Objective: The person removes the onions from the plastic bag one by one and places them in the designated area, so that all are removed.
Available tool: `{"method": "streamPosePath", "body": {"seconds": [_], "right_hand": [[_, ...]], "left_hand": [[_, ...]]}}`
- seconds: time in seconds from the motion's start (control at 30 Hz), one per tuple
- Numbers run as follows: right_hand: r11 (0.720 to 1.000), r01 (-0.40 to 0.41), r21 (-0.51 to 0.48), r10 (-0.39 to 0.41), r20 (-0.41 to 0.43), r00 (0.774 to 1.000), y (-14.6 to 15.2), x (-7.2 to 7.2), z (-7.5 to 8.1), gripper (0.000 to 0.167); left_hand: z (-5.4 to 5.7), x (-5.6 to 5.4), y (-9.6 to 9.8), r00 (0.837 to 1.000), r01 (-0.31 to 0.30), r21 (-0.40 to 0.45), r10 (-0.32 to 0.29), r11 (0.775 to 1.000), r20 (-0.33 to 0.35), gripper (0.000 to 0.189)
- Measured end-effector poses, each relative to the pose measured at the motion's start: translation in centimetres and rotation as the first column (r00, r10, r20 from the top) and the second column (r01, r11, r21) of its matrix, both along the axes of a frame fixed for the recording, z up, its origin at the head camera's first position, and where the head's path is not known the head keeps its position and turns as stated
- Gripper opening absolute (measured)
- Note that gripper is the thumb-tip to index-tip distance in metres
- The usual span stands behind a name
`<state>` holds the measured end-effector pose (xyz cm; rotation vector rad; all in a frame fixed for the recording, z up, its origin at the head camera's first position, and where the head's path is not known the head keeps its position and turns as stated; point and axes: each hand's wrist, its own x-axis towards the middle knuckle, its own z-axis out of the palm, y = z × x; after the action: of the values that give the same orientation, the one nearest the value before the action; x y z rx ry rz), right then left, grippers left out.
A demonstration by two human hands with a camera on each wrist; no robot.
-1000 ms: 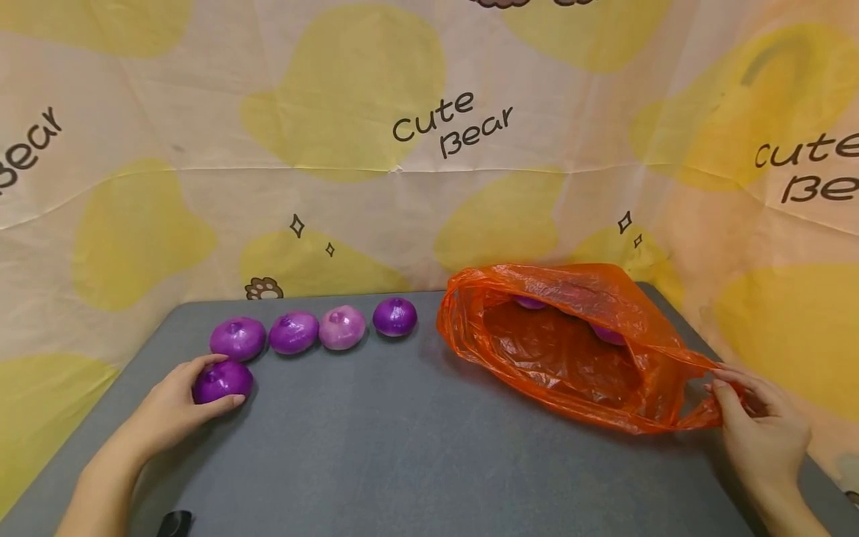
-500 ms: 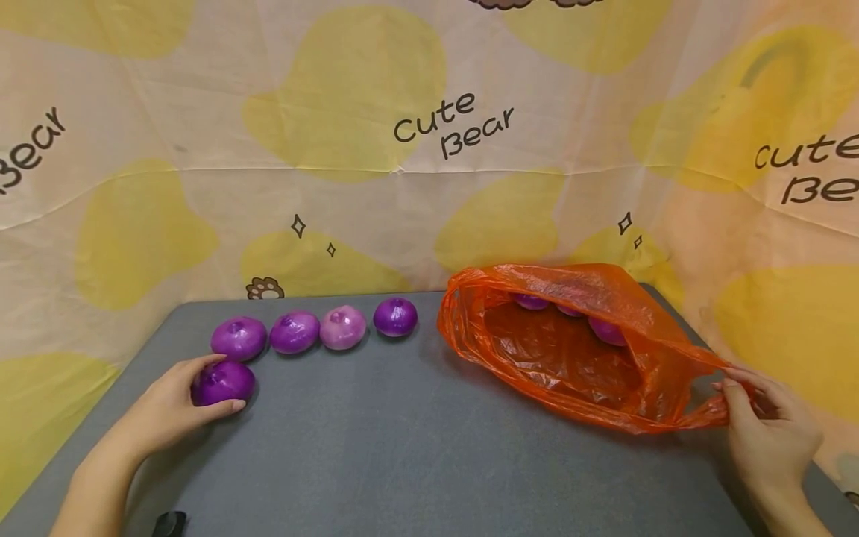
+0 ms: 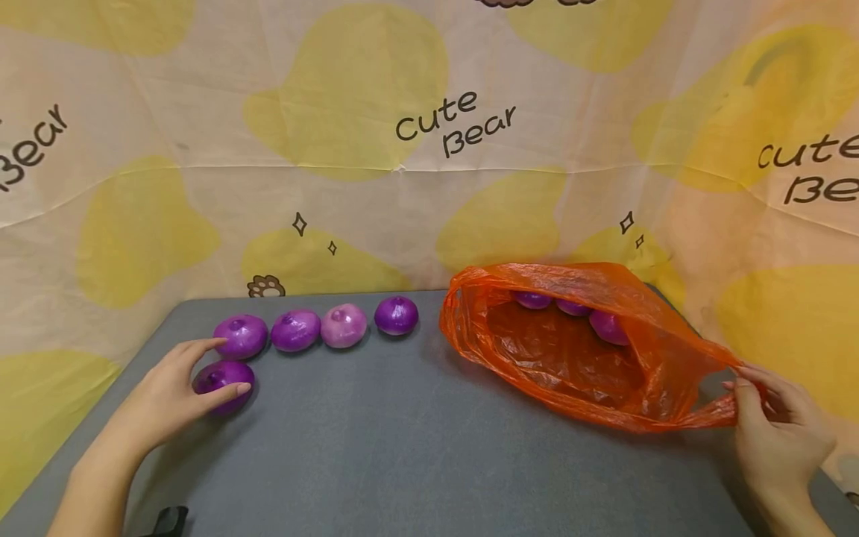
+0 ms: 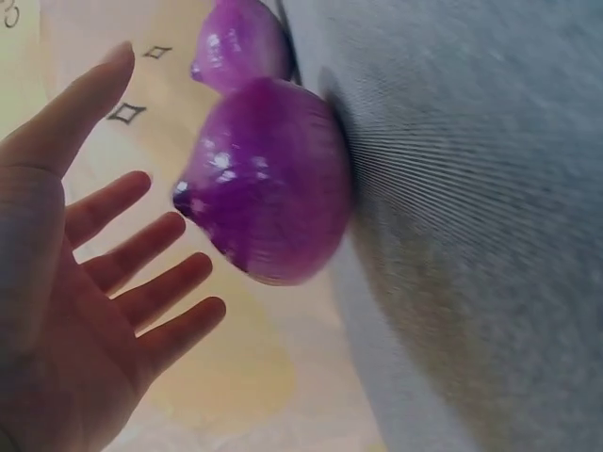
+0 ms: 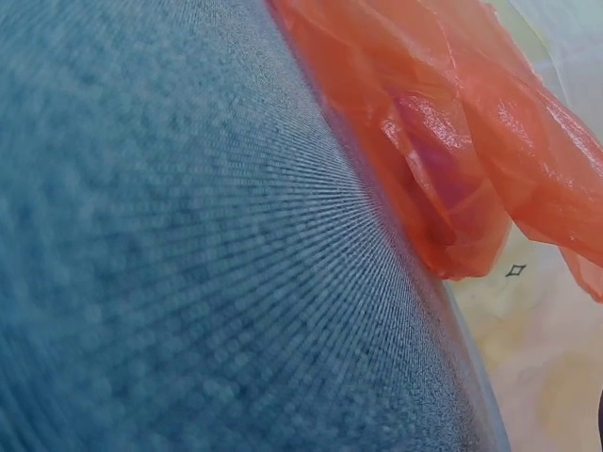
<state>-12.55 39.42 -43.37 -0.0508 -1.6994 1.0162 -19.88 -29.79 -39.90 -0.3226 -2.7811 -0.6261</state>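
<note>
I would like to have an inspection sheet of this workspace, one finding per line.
Surface: grey table, supporting the onions and bag.
Job's things: five purple onions on the table; orange plastic bag, mouth open, at least three more onions inside.
Clutter: black object at the head view's lower edge, unidentifiable.
Hands: left hand at the nearest onion, not gripping; right hand pinching the bag.
Cables: nothing seen.
Surroundings: yellow-patterned backdrop.

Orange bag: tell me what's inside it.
Three purple onions are partly visible inside the orange bag, toward its back. The bag covers their tops; anything deeper in is hidden.
</note>
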Motion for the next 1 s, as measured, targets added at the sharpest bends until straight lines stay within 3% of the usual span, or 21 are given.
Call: {"method": "streamPosePath", "body": {"seconds": [0.13, 0.23, 0.4, 0.6, 0.7, 0.83, 0.93, 1.0], "right_hand": [[0.999, 0.032, 0.021, -0.032, -0.011, 0.999, 0.0, 0.2, 0.1, 0.023], [0.998, 0.036, -0.043, -0.038, -0.046, 0.998, -0.2, 0.1, 0.2, 0.020], [0.991, 0.017, -0.131, -0.032, -0.114, 0.993, -0.7, -0.1, 0.5, 0.017], [0.995, 0.023, -0.098, -0.037, -0.153, 0.987, -1.2, 0.1, 0.8, 0.018], [0.995, 0.010, -0.099, -0.027, -0.165, 0.986, -1.4, 0.1, 0.8, 0.018], [0.994, 0.012, -0.112, -0.032, -0.184, 0.982, -1.9, 0.3, 1.0, 0.019], [0.994, 0.034, -0.108, -0.056, -0.200, 0.978, -2.6, 0.5, 1.7, 0.020], [0.993, 0.051, -0.103, -0.071, -0.205, 0.976, -2.9, 0.6, 2.0, 0.020]], "left_hand": [[1.0, 0.3, 0.9, 0.999, 0.002, 0.013, -0.001, 1.000, -0.050, 0.080], [1.9, 0.7, 2.2, 0.994, 0.020, 0.022, -0.017, 1.000, -0.107, 0.072], [3.2, 1.4, 6.1, 0.965, 0.103, 0.010, -0.097, 0.995, -0.242, 0.058], [3.4, 2.4, 12.4, 0.905, 0.250, -0.082, -0.262, 0.965, -0.335, 0.052], [3.5, 2.3, 15.7, 0.857, 0.361, -0.131, -0.383, 0.924, -0.344, 0.047], [3.8, 1.5, 20.2, 0.779, 0.502, -0.179, -0.532, 0.846, -0.331, 0.040], [3.9, 0.5, 23.4, 0.753, 0.551, -0.178, -0.578, 0.815, -0.315, 0.035], [3.8, -0.3, 25.3, 0.757, 0.567, -0.152, -0.585, 0.809, -0.291, 0.034]]}}
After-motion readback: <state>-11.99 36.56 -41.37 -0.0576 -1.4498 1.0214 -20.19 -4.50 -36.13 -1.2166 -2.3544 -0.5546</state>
